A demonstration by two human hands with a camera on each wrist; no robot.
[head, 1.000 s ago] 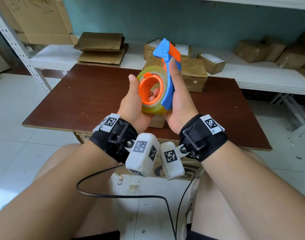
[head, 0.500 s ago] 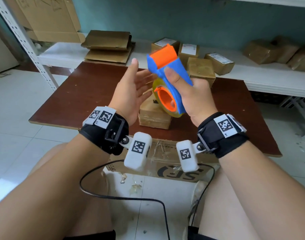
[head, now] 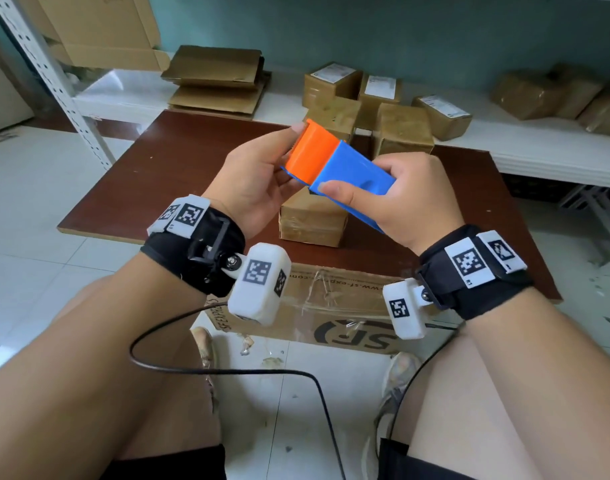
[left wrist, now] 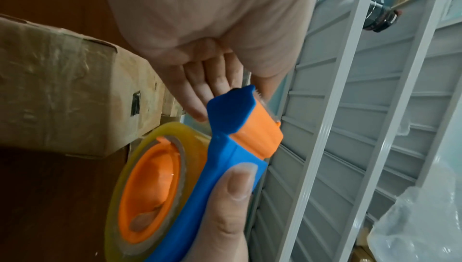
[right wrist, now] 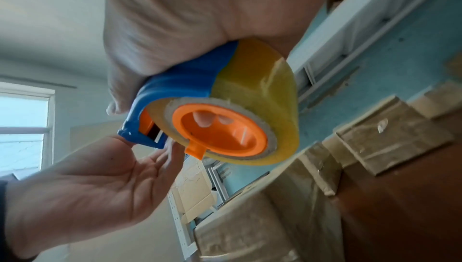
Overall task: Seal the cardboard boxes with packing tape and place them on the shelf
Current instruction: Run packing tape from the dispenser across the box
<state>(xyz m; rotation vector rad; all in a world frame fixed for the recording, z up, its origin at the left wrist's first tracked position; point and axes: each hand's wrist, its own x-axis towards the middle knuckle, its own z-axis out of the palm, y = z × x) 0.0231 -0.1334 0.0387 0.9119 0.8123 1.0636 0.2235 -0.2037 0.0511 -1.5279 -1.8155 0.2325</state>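
My right hand (head: 409, 197) grips the blue handle of the tape dispenser (head: 338, 161), held in the air over the table with its orange cutter end pointing left. In the right wrist view its yellowish tape roll (right wrist: 262, 96) hangs under the handle. My left hand (head: 262, 174) meets the orange end: thumb at the top edge, straight fingers (left wrist: 200, 90) beneath the nose, palm open. Right below the hands a small cardboard box (head: 310, 223) wrapped in tape sits on the brown table (head: 158, 174).
Two more wrapped boxes (head: 402, 133) stand at the table's far edge. Behind it the white shelf (head: 539, 154) carries several small boxes (head: 334, 81) and flattened cardboard (head: 213, 81). A large printed carton (head: 331, 306) lies under the table's front edge, and a black cable (head: 227, 372) crosses my knees.
The right hand turned the dispenser so its handle faces up and lowered it. The left hand let go of the roll, opened, then came back to touch the orange end.
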